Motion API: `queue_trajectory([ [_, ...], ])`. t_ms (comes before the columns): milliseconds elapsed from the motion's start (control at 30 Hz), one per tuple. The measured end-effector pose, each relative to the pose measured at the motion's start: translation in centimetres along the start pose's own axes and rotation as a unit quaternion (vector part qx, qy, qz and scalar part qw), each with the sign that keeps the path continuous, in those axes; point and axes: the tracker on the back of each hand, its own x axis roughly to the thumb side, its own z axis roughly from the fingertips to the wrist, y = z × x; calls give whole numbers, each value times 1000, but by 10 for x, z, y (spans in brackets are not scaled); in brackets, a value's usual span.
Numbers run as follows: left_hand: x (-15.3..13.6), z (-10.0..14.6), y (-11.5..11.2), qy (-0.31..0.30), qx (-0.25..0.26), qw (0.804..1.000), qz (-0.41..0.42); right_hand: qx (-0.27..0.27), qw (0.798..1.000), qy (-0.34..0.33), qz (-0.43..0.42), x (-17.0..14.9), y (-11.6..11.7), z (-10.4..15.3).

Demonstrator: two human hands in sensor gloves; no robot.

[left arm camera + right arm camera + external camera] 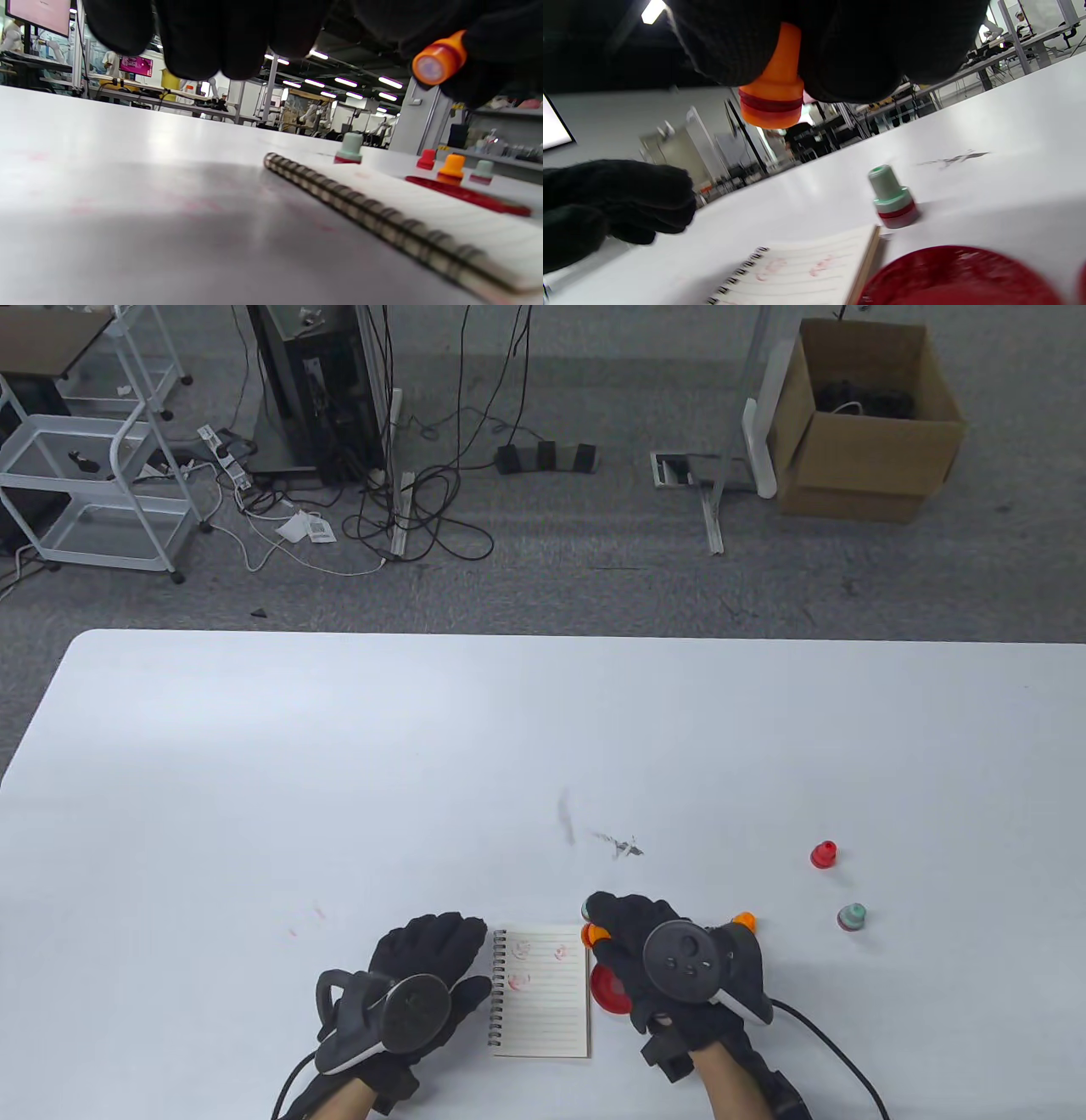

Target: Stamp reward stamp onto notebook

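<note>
Gripping an orange reward stamp (772,99), my right hand (670,959) hangs above the bench (339,772), just right of the notebook (543,993). Its fingers (848,51) are curled round the stamp's handle, and in the right wrist view the red-banded base points down, clear of the paper. The table view shows the same stamp only as an orange tip at the hand's left edge, beside the notebook's far right corner.

My left hand (424,976) lies flat on the bench just left of the notebook's spiral binding (360,207), palm down, its fingers (220,38) straight and together, holding nothing.

The notebook lies open near the bench's near edge, between my two hands, and its lined page bears three faint red marks (530,959) on the far half.

A red ink pad (609,988) sits just right of the notebook, partly under my right hand. A pale green stamp (893,199) stands upright beyond the notebook's far right corner. A second orange stamp (744,920) stands just right of my right hand. Farther right, well apart from the notebook, stand a red stamp (823,855) and another green stamp (852,916).
</note>
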Motion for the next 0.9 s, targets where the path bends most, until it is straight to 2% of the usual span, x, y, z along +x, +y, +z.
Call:
queue_trajectory([
  [67, 1, -2, 0, -4, 6, 1000, 25, 11, 999, -8, -46, 0, 8, 6],
  [133, 3, -2, -1, -8, 14, 998, 57, -6, 997, -12, -72, 1, 13, 11],
  [233, 7, -1, 0, -26, 21, 993, 112, 0, 993, -13, -120, 1, 20, 11],
  [400, 13, 1, 4, -49, 37, 985, 161, 21, 976, 8, -216, -1, 32, 10],
  [667, 20, 3, 2, -71, 42, 985, 151, 41, 962, 14, -269, 5, 50, 11],
  [900, 28, 3, 0, -78, 48, 988, 128, 41, 964, 0, -264, 12, 55, 12],
])
